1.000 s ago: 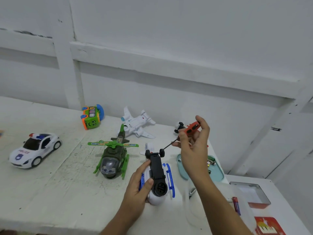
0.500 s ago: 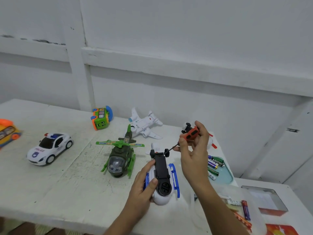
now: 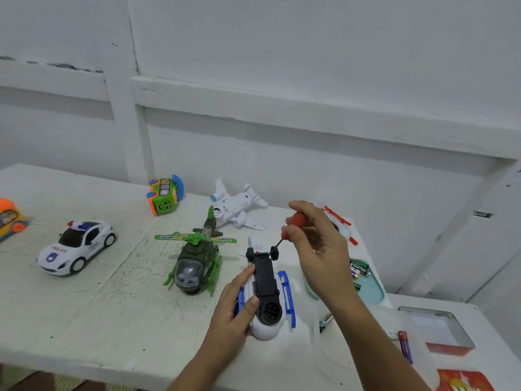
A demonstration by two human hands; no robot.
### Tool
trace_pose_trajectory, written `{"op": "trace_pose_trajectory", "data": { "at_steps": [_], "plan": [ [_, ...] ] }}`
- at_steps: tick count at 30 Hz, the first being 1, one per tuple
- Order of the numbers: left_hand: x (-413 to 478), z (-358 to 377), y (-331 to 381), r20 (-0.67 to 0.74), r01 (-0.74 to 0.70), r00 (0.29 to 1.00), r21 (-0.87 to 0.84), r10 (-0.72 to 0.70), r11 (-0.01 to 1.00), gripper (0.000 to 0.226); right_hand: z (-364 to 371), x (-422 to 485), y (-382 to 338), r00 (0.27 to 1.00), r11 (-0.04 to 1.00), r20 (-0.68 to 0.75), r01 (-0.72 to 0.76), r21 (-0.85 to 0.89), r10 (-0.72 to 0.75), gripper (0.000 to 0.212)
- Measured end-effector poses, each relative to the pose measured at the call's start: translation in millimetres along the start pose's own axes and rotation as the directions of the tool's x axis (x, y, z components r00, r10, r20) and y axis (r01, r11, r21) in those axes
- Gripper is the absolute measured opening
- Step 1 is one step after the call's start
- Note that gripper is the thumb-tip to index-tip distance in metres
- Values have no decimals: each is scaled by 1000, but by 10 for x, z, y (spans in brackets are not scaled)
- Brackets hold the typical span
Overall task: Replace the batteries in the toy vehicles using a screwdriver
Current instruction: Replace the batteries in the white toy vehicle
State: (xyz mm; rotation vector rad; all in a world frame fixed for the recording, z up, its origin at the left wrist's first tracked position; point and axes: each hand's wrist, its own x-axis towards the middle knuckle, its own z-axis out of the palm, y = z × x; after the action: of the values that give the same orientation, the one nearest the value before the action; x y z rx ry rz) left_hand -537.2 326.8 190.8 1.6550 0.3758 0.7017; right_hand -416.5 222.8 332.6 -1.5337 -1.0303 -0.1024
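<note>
A white and blue toy helicopter [image 3: 267, 300] lies upside down on the white table [image 3: 84, 306], black underside up. My left hand [image 3: 236, 309] grips its left side, thumb on the black base. My right hand [image 3: 315, 244] holds a small red-handled screwdriver [image 3: 293, 224], whose thin black shaft points down-left at the rear end of the toy's underside, by its two small black wheels. Loose batteries [image 3: 358, 270] lie in a pale teal tray [image 3: 372, 292] to the right, partly hidden by my right hand.
A green helicopter [image 3: 194, 261], white plane [image 3: 236, 207], police car [image 3: 76, 246], green-orange toy [image 3: 165, 194] and orange toy [image 3: 10, 218] stand on the table. A white-red helicopter [image 3: 339, 224] sits behind my right hand. One battery [image 3: 325, 323], a clear tub [image 3: 394, 342] and a tin [image 3: 439, 331] lie right.
My right hand has brought the screwdriver lower, so its tip now reaches the rear of the toy's underside. The camera has turned left. My left hand keeps its hold.
</note>
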Motion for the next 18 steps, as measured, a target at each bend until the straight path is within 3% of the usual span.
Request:
{"op": "trace_pose_trajectory", "data": {
  "at_steps": [3, 7, 12, 18],
  "plan": [
    [-2, 1, 14, -1, -14, 1000, -3, 14, 1000, 52, -8, -11, -50, 999, 996, 33, -34, 84, 31, 38],
    [-13, 15, 34, -7, -20, 1000, 4, 20, 1000, 50, -16, 60, -137, 1000, 996, -27, -7, 87, 9, 19],
    [-22, 4, 46, -18, -33, 999, 28, 33, 999, 49, -13, 97, -122, 1000, 998, -15, 0, 60, 1, 37],
    [-18, 17, 51, -18, -46, 999, 26, 46, 999, 49, 16, 98, -155, 1000, 998, 5, 5, 67, -5, 21]
  ]
}}
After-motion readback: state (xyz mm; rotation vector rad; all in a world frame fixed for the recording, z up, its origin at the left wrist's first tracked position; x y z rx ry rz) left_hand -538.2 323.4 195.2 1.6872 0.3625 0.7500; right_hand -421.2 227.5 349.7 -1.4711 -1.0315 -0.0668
